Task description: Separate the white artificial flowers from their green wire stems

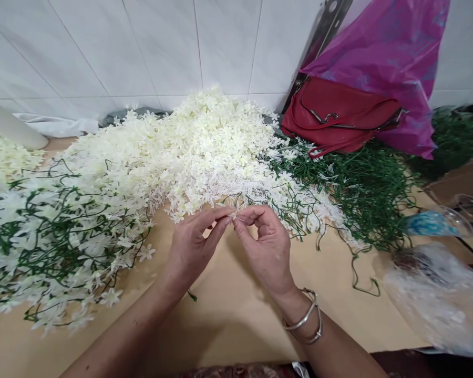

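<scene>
My left hand (193,247) and my right hand (268,252) meet above the table, thumb and forefinger of each pinched together. Between the fingertips is a small white artificial flower piece (234,214), mostly covered by the fingers. Just beyond the hands lies a big heap of cream-white artificial flowers (208,136), with thin white strands (228,184) along its near edge. To the left spreads a pile of white flowers on green stems (63,236). Loose green stems (355,194) are heaped to the right. A bit of green stem (192,296) shows beneath my left wrist.
A red handbag (339,113) and a purple plastic bag (390,58) rest at the back right. Clear plastic wrapping (437,294), a blue-patterned item (433,223) and a cardboard box (461,178) lie to the right. A white-tiled wall (161,47) stands behind the table (236,320).
</scene>
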A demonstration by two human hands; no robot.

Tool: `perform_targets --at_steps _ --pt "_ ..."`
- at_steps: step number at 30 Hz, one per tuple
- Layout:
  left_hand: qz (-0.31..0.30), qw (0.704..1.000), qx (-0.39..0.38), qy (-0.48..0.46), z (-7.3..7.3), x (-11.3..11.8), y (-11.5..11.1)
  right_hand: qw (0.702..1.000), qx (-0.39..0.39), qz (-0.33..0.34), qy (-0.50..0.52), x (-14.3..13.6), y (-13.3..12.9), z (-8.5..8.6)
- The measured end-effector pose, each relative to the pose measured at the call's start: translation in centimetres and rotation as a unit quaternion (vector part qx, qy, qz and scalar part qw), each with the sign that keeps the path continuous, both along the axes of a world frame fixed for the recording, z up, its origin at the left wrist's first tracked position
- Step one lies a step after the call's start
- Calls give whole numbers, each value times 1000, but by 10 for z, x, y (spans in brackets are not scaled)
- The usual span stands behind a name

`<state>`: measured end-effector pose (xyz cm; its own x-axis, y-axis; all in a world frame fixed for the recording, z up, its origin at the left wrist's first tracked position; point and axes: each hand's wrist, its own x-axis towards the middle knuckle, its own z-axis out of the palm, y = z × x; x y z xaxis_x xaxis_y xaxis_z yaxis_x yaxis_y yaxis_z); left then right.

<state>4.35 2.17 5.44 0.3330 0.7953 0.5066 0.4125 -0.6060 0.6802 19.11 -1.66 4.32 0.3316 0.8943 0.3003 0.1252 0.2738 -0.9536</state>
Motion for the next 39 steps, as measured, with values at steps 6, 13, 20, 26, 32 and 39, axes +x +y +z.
perform_targets --at_steps 6,13,20,26,32,39 --pt "-6 987 138 80 -5 4 -7 998 -20 5 65 -1 1 -3" --pt "-25 974 174 146 -12 -6 -8 996 -59 59 26 10 7 -4" --pt "59 991 73 91 -18 -36 -22 993 -25 72 92 11 12 -14" --pt "-65 971 91 210 -27 -94 -47 985 -91 92 113 11 12 -17" --pt "-156 942 103 279 -40 -111 -51 989 -85 77 94 15 14 -15" --pt "-204 964 43 164 -42 -92 -41 987 -74 56 128 20 19 -23"
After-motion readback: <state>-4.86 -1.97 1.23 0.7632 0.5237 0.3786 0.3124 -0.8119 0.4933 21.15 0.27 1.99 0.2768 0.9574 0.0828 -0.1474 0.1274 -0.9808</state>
